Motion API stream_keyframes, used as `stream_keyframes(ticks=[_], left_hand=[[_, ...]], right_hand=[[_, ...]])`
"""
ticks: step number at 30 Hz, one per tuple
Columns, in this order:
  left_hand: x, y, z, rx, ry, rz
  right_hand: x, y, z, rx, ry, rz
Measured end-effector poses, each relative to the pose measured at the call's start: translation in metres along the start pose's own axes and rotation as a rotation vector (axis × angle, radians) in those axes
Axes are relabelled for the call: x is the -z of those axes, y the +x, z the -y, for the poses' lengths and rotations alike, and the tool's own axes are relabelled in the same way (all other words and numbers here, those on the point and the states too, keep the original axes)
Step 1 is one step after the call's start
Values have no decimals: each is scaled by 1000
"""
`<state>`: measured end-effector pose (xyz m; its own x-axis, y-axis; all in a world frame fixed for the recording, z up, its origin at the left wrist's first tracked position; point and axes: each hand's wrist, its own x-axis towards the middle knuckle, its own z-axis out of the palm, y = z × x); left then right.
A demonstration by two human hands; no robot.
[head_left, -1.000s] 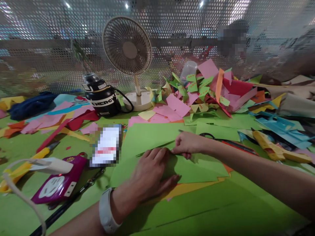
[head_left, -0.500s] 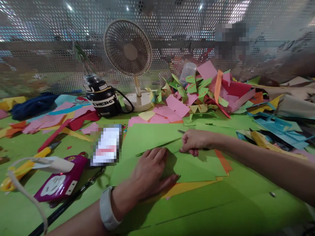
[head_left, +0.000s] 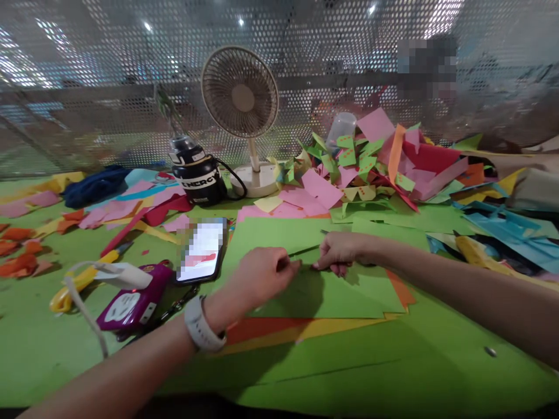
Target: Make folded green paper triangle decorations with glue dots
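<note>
My right hand (head_left: 340,253) is closed on a thin dark tool (head_left: 324,231), whose end sticks out above the knuckles; its kind is hidden by the fingers. It rests on a green paper sheet (head_left: 349,297). Just left of it, my left hand (head_left: 266,276) hovers low over the same sheet, fingers curled and thumb close to them. What these fingers hold, if anything, I cannot make out. A narrow dark line (head_left: 304,251) runs between the two hands; whether it is a slit or a strip is unclear. Orange and yellow sheets (head_left: 279,330) lie underneath.
A phone (head_left: 201,250), a purple power bank (head_left: 135,299) with a white plug and yellow-handled scissors (head_left: 82,282) lie left. Behind stand a black bottle (head_left: 196,180) and a fan (head_left: 242,99). Coloured paper scraps (head_left: 323,189) are heaped at the back, blue pieces (head_left: 502,230) at right.
My left hand has gone from lying flat on the green sheet to raised with curled fingers. My right hand stays almost in place. The view has shifted slightly left.
</note>
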<state>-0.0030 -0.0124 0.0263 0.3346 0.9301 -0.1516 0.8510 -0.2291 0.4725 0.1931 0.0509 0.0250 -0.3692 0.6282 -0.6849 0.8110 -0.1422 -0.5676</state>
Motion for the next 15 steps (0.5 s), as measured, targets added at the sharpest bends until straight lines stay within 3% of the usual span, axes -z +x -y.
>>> stream_keyframes(ticks=[2, 4, 15], left_hand=[[2, 11, -1, 169, -270, 296], [-1, 20, 0, 261, -414, 402], [-5, 28, 5, 289, -482, 442]], right_hand=[[0, 0, 0, 3, -5, 3], [0, 1, 1, 3, -4, 2], [-2, -2, 1, 10, 20, -5]])
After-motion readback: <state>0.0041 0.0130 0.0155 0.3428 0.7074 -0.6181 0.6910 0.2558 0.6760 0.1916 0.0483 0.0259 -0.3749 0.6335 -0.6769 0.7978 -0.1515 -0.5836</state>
